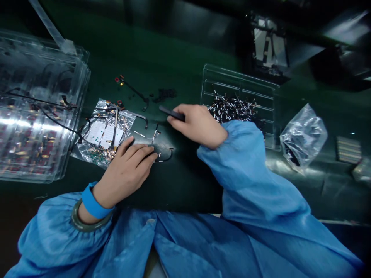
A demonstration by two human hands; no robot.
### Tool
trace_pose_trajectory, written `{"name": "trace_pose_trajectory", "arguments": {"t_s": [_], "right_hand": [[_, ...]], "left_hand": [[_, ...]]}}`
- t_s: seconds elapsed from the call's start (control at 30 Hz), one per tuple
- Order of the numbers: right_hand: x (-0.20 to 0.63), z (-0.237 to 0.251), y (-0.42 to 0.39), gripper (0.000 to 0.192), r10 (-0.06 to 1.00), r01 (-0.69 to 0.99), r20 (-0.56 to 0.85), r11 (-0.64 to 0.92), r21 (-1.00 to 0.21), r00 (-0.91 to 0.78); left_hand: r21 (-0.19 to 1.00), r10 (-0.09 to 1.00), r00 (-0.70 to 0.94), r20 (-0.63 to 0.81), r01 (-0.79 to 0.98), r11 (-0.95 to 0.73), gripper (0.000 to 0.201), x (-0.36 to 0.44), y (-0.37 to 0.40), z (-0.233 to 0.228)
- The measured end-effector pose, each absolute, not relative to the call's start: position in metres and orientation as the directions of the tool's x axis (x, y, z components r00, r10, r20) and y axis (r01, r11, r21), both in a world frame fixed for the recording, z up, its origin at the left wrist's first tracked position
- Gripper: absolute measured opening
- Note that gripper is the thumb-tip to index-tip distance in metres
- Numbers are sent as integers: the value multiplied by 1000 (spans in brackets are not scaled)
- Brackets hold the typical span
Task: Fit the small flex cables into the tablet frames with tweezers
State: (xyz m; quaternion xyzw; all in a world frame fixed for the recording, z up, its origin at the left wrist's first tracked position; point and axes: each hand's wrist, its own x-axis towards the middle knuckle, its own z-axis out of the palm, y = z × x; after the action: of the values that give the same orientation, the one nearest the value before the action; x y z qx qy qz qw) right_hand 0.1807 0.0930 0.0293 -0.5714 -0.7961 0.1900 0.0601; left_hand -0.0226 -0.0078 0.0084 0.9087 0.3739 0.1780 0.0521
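My left hand (127, 172) lies palm down on the green work surface with its fingers stretched out. Its fingertips rest at small flex cables; one thin black cable (166, 159) curves out beside them, and another short strip (155, 133) sticks up above the fingers. In my right hand (198, 123) is a slim black tool (171, 113), pinched between thumb and fingers, its blunt end pointing left; the exact kind is unclear. Farther up lies a longer black flex cable (133, 89) with a small red-edged part at its end.
Stacked clear trays (43, 175) stand at left. A plastic bag (127, 121) of small parts lies beside them, with flex cables across it. On the right are a clear tray (268, 131) heaped with small black-and-white pieces and a crumpled clear bag (308, 135). Black scraps (165, 94) lie farther back.
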Motion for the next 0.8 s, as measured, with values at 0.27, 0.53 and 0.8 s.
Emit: {"name": "trace_pose_trajectory", "arguments": {"t_s": [0.27,0.53,0.8], "right_hand": [[199,21,62,14,948,862,-139,192,-469,-286],[200,7,53,11,942,808,-5,284,-517,-334],[199,3,43,11,955,796,19,258,-547,-297]], "left_hand": [[160,693,688,213,676,-720,31,-10,-7,5],[116,751,630,198,746,-656,46,17,-12,4],[156,721,654,229,707,-690,39,13,-15,4]]}}
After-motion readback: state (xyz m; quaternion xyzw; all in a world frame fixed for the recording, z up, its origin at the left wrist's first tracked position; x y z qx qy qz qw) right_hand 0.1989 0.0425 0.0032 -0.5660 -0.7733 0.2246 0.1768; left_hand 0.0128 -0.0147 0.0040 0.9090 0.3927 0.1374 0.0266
